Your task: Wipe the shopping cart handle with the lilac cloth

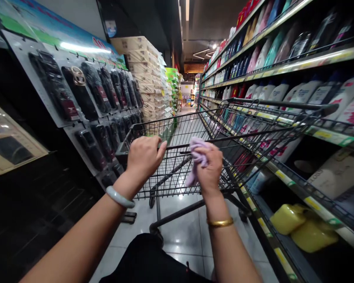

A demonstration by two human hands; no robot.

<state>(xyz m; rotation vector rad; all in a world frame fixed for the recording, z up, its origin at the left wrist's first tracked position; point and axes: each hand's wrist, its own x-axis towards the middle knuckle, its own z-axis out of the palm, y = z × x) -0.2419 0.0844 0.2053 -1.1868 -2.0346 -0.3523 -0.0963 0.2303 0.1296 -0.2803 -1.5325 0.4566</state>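
A black wire shopping cart [177,177] stands crosswise in front of me. My left hand [144,157], with a pale bangle at the wrist, is closed over the cart's near top rail towards its left end; the curled fingertips are hidden. A crumpled lilac cloth [198,151] is bunched in my right hand [209,165], which is at the same rail further right. One end of the cloth hangs down against the wire side. A gold bracelet circles the right wrist. Through the mesh the tiled floor shows.
Shelves of bottles [271,94] line the right side, with yellow containers [305,228] on the lowest level. At left hangs a rack of packaged belts [97,86]. Stacked packs [144,78] stand beyond it. The aisle's tiled floor [181,236] runs under the cart and onward.
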